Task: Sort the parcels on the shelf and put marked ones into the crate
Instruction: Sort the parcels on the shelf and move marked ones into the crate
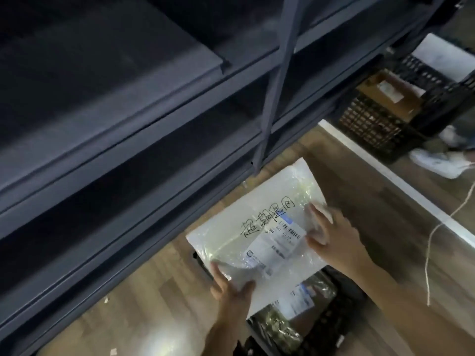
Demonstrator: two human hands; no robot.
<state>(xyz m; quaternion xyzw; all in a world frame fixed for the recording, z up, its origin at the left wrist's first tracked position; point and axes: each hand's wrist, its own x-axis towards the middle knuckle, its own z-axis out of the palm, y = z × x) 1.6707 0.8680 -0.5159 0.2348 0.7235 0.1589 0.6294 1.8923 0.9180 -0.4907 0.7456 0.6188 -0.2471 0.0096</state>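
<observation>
Above black crate (347, 299), clear of shelf (128, 155): marked parcel (257, 227) held flat. Left hand (231, 289) pinches near corner; right hand (334, 235) grips opposite edge. Judged light, floppy, with slick film; take hold at opposite edges.

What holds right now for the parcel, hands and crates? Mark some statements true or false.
1. Both the left hand and the right hand grip the white parcel. True.
2. The parcel carries black handwriting above its label. True.
3. The parcel lies on the shelf. False: the hands hold it off the shelf, over the floor.
4. The near crate is empty. False: a bagged parcel with a label lies in it.
5. The far crate holds a cardboard box. True.
</observation>
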